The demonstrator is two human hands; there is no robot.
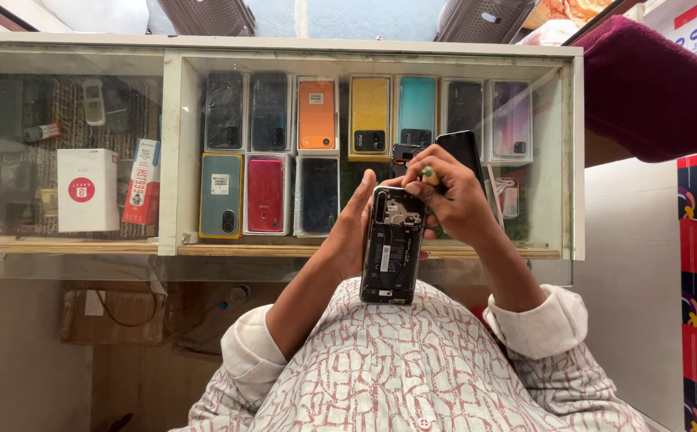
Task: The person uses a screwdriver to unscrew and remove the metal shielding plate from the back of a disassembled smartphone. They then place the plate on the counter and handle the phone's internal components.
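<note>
left hand (356, 228): wrapped around open phone (392, 244) | right hand (452, 196): pinching green-tipped tool (428, 173) at top | back cover off, insides showing, not closed up yet

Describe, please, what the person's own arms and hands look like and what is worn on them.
Both hands are bare: no gloves, rings or watch show. The left hand and right hand come out of long sleeves rolled up to the forearms. The shirt is off-white with a reddish-brown pattern of broken lines and has a light button at the front.
</note>
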